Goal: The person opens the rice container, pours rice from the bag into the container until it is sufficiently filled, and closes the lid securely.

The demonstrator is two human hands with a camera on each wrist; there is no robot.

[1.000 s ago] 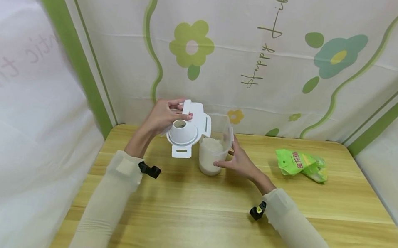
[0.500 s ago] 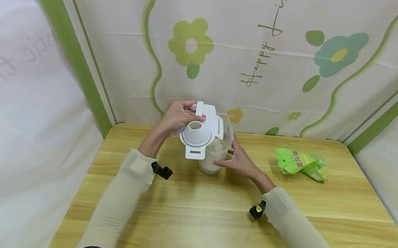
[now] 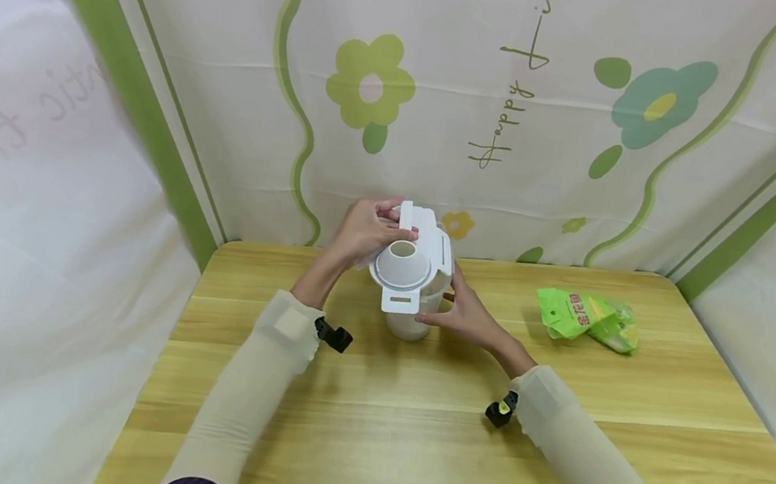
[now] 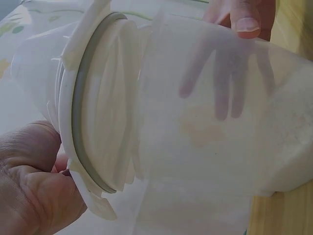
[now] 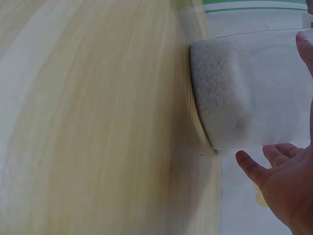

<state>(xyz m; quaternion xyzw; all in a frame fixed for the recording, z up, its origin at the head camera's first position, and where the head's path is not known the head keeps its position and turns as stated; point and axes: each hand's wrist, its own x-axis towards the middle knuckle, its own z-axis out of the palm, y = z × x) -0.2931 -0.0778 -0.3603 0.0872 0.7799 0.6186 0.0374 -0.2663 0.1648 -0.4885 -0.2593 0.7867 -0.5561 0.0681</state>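
Note:
A clear plastic storage container (image 3: 408,328) stands on the wooden table, partly filled with white rice-like grains (image 5: 212,90). My right hand (image 3: 470,316) grips its right side; in the left wrist view the thumb lies on the near wall and fingers show through the plastic. My left hand (image 3: 366,231) holds a white lid (image 3: 426,235) with a raised round spout by its upright handle. The lid hangs over the container's top, overlapping its mouth in the head view. In the left wrist view the lid's grey sealing ring (image 4: 80,98) faces the container's opening, tilted, with a narrow gap.
A crumpled bright green bag (image 3: 587,319) lies on the table (image 3: 405,449) to the right. Behind the table hangs a white curtain (image 3: 441,118) printed with flowers, with more curtain along both sides.
My left hand has carried the lid rightward from beside the container to over its top, covering more of the opening. The right hand and the container have stayed in place.

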